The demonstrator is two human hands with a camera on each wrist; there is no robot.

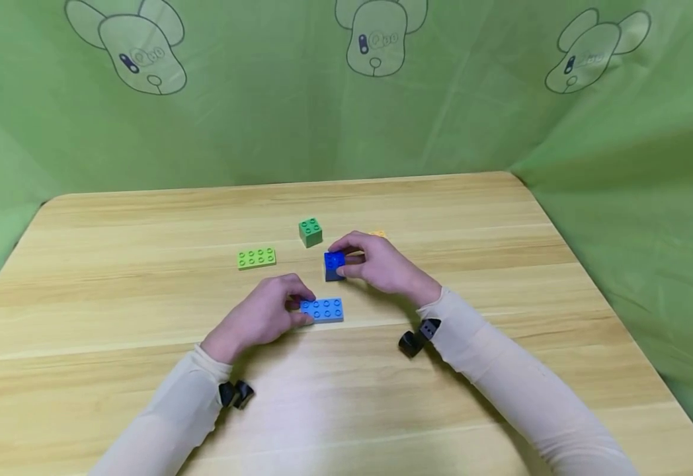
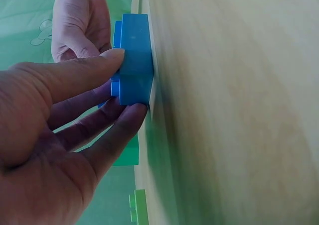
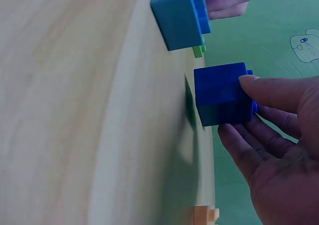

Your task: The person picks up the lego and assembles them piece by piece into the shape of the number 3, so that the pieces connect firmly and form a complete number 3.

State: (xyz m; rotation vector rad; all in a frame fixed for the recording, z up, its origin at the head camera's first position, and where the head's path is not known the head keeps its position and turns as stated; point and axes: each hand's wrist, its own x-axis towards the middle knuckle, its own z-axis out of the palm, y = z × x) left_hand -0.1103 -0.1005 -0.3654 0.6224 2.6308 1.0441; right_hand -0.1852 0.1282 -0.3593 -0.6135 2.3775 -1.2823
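Seen from the head camera: two hands at work on a wooden table (image 1: 501, 218) backed by green cartoon-print cloth (image 1: 263, 119).

Left hand (image 1: 266, 316), at about 7 o'clock from the table's middle, grasping the left end of a light blue brick (image 1: 323, 309) lying flat, studs up. Thumb on one long side and fingers (image 2: 112, 130) on the other, as shown by the left wrist view, with the brick (image 2: 133, 60) resting on the wood.

Right hand (image 1: 382, 264), at 1 o'clock from the light blue brick, pinching a small dark blue brick (image 1: 334, 265) between thumb and fingers. In the right wrist view, the dark blue brick (image 3: 222, 93) lifted just clear of the table, thumb (image 3: 279, 93) across its top, remaining fingers below.

The two blue bricks near each other but not touching, the dark one at 12 o'clock from the light one.

Beyond the hands: a lime green flat brick (image 1: 256, 258) at 10 o'clock, a dark green cube brick (image 1: 311, 232) at 12 o'clock, and a sliver of an orange piece (image 1: 377, 233) peeking out behind the right hand. Both arms in pale sleeves (image 1: 501, 370), a small black camera at each wrist.
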